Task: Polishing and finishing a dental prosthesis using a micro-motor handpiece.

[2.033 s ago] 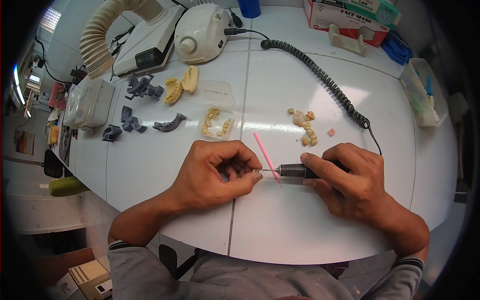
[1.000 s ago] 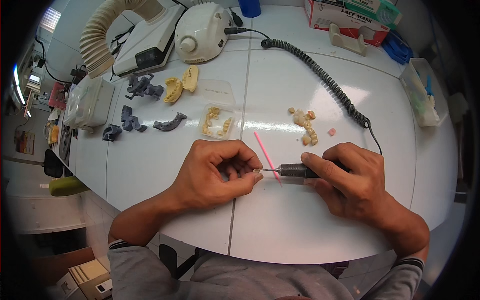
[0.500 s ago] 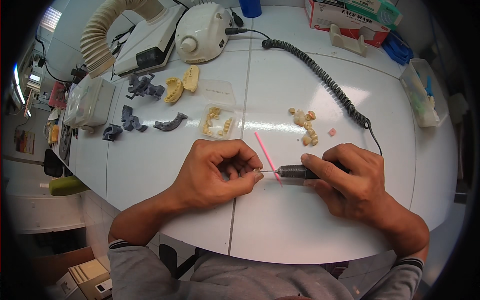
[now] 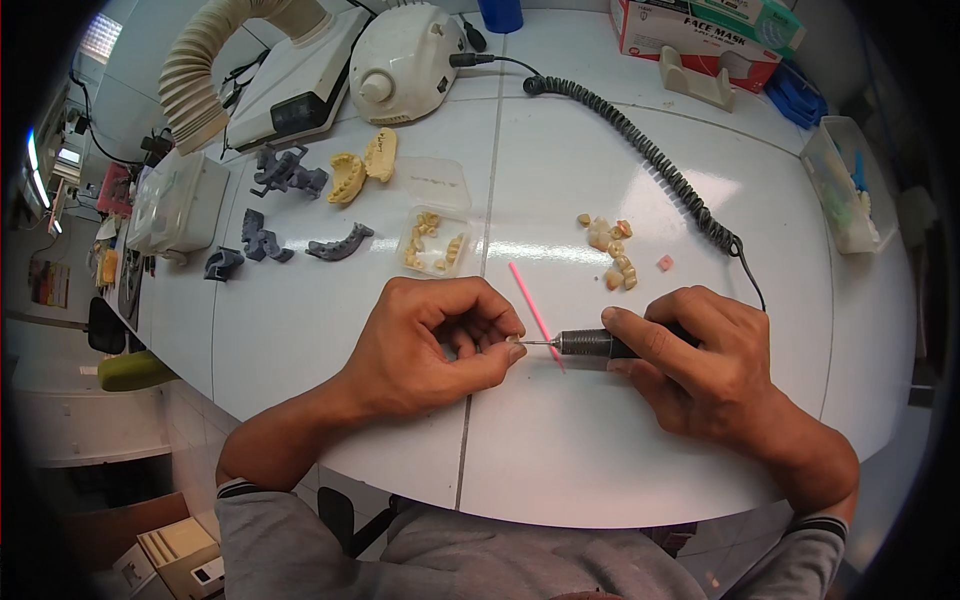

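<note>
My left hand [image 4: 425,335] is closed in a pinch, with a small pale piece [image 4: 514,339] between thumb and forefinger; the fingertips hide most of it. My right hand [image 4: 705,365] grips a dark rotary handpiece [image 4: 588,343], whose thin metal bur points left and meets that piece. Under the bur, a pink stick [image 4: 529,298] lies slanted on the table. Beyond the handpiece sits a loose group of tooth-coloured crowns [image 4: 600,238], with a small pink block [image 4: 665,263] beside them. A clear box [image 4: 407,262] holding more crowns stands past my left hand, its lid [image 4: 436,182] open.
A coiled cable [image 4: 640,140] runs from the white control unit [image 4: 405,70] round to the right. Grey dental models [image 4: 268,238] and yellow plaster models [image 4: 347,178] lie at the left, near a beige hose [image 4: 190,90]. A plastic bin [image 4: 835,190] stands far right.
</note>
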